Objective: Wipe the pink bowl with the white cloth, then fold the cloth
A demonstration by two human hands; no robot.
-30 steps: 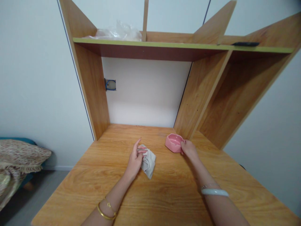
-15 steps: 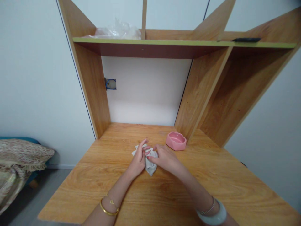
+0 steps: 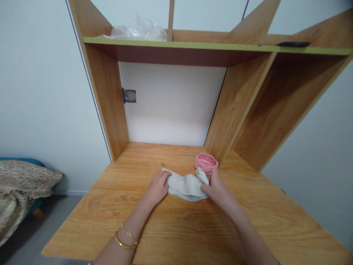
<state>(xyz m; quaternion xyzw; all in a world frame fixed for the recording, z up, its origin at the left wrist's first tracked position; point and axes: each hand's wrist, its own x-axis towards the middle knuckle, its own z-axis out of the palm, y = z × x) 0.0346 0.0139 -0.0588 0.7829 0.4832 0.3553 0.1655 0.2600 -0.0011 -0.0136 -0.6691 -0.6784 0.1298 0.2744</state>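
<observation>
I have both hands on the grey cloth, which lies stretched out on the wooden desk, near its middle. My left hand rests on the cloth's left end, fingers pressed together and curled over the edge. My right hand pinches the cloth's right end, lifting a corner of it just off the desk. Just beyond that corner, on the far right, sits a pink ashtray, close against the upright wooden panel of the shelf unit.
</observation>
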